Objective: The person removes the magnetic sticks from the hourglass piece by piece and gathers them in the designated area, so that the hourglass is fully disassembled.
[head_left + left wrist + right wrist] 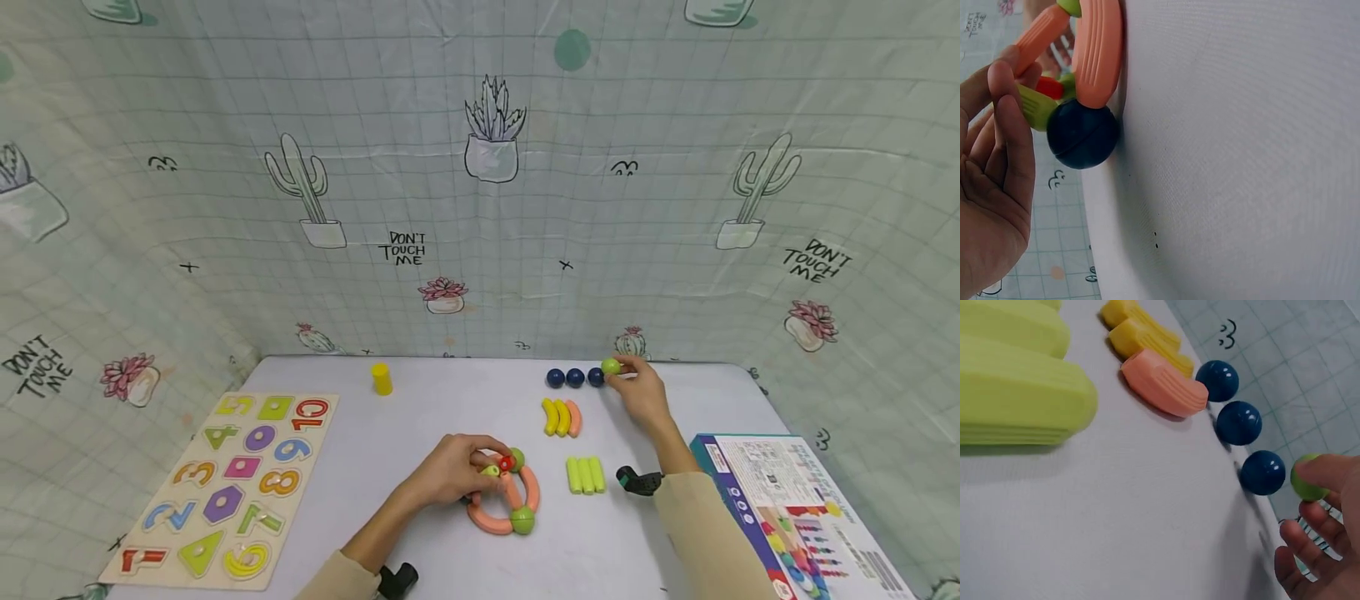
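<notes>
My left hand point(452, 468) grips a ball-and-rod toy structure on the table's near middle. It joins curved orange rods point(531, 487), green balls point(522, 521), a small red piece point(507, 462) and a navy ball point(1082, 134). In the left wrist view, thumb and fingers pinch around a light green rod point(1036, 107) and an orange rod point(1041, 39). At the table's far side my right hand point(641, 393) pinches a loose green ball point(611, 366) between thumb and fingers. Beside that ball stand several navy balls in a row, the nearest point(1263, 472) just apart from it in the right wrist view.
Yellow curved rods point(562, 417) and an orange one point(574, 418) lie below the navy balls. Light green straight rods point(586, 475) lie closer in. A yellow cylinder point(382, 379) stands far left, above a wooden number puzzle board point(303, 467). A toy box point(806, 517) lies right.
</notes>
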A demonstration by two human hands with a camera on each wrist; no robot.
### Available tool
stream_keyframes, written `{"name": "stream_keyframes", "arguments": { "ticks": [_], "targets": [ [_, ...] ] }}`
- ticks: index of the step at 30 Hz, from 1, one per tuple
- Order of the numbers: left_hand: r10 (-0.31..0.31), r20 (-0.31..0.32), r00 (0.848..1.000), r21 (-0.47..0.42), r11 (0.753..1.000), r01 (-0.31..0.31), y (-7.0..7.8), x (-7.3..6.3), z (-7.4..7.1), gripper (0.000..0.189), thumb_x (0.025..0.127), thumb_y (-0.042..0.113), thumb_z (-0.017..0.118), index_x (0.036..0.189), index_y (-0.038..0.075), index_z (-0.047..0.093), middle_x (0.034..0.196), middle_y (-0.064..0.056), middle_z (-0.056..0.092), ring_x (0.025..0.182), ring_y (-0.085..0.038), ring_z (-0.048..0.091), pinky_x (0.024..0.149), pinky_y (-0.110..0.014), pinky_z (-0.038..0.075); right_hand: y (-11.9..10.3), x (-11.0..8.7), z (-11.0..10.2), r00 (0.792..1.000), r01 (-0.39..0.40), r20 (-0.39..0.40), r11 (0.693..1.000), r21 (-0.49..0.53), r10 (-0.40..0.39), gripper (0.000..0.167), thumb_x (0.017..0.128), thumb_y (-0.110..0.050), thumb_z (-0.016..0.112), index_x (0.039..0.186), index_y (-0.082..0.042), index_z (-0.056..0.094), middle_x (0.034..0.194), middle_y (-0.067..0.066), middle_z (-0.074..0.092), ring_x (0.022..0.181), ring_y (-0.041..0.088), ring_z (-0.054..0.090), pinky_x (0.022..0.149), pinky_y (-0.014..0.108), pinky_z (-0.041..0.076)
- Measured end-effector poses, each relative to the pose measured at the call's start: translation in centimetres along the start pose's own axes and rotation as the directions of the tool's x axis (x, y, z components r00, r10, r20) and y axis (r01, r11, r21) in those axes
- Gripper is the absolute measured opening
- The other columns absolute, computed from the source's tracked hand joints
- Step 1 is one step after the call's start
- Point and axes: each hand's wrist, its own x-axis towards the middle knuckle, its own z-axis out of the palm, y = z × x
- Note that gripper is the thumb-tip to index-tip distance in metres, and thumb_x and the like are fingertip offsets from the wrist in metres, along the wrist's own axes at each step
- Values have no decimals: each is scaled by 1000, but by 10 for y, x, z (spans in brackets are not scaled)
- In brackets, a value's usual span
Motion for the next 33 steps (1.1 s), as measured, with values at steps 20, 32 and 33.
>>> {"name": "stream_keyframes", "arguments": {
  "ticks": [20,32,33],
  "targets": [
    [-9,5,1000,12,1000,9,-1,1,0,39,84,18,84,121,14,70,76,4,75,44,-16,59,46,-20,41,18,7,7,999,-1,-53,988,-156,-7,48,93,-9,67,137,3,53,119,28,61,106,41,59,90,52,46],
    [10,0,1000,31,999,-10,-2,1,0,40,84,19,84,121,12,70,74,-2,75,46,-24,63,45,-20,39,18,4,5,999,1,-41,985,-173,-9,54,93,-12,67,141,4,49,119,30,61,109,43,60,92,55,46],
    [10,0,1000,32,999,-10,-2,1,0,40,84,19,84,121,12,70,74,-1,75,46,-24,63,45,-20,39,17,4,4,999,5,-51,985,-171,-14,54,93,-11,67,141,4,49,118,30,61,109,43,60,92,55,46]
  ]
}}
